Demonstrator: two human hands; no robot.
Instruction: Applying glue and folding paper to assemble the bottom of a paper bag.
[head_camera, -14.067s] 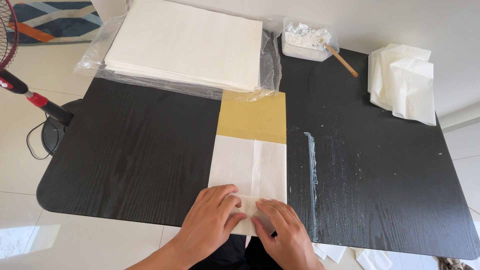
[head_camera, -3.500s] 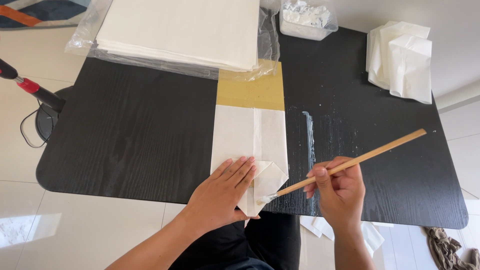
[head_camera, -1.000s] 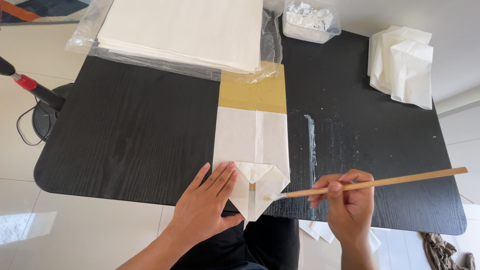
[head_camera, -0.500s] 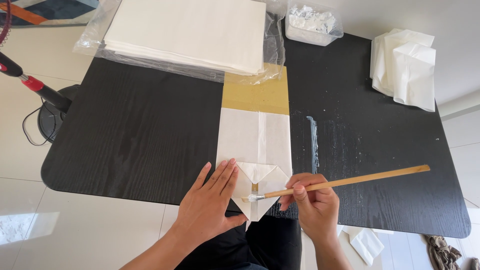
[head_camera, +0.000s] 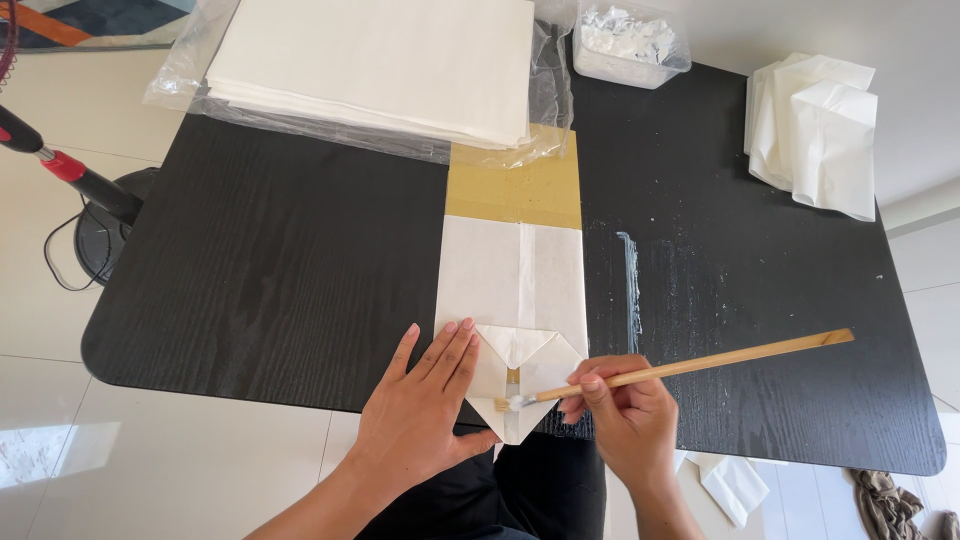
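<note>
Both hands low in view, forearms entering from the bottom edge.
Left hand (head_camera: 425, 400): flat, palm down, fingers together and extended forward, thumb splayed right. Right hand (head_camera: 622, 410): curled in a pinch grip, knuckles up, wrist bent slightly inward.

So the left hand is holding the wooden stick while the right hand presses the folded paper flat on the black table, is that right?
Not quite: the hands are swapped. In the head view the right hand holds the wooden stick, and the left hand presses the folded paper flat on the black table.
</note>
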